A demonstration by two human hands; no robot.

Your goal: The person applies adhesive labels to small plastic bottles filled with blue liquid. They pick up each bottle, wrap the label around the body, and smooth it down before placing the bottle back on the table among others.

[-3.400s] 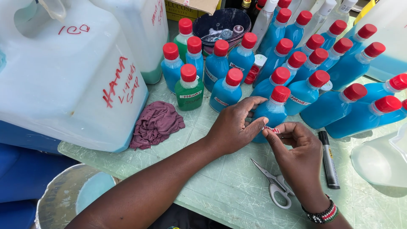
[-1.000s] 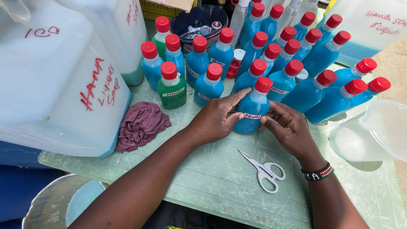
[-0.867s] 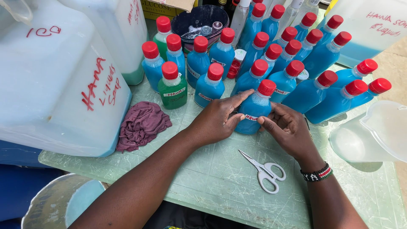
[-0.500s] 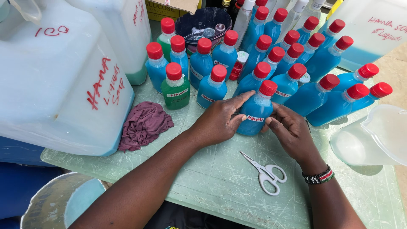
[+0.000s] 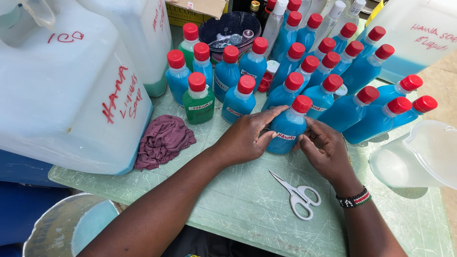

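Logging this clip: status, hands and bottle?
Left hand and right hand both pressed on blue bottle. Bottle upright, capped. Scissors lying near.

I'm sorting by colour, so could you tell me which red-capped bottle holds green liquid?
The small green bottle beside the purple cloth; nearby ones are blue.

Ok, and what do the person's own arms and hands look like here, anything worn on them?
Both forearms are bare, with no sleeves or gloves in view. The left hand shows nothing worn: no ring, watch or band visible. The right hand has a beaded bracelet at the wrist, in black, white, red and green bands. Fingernails are short and unpainted as far as they show.
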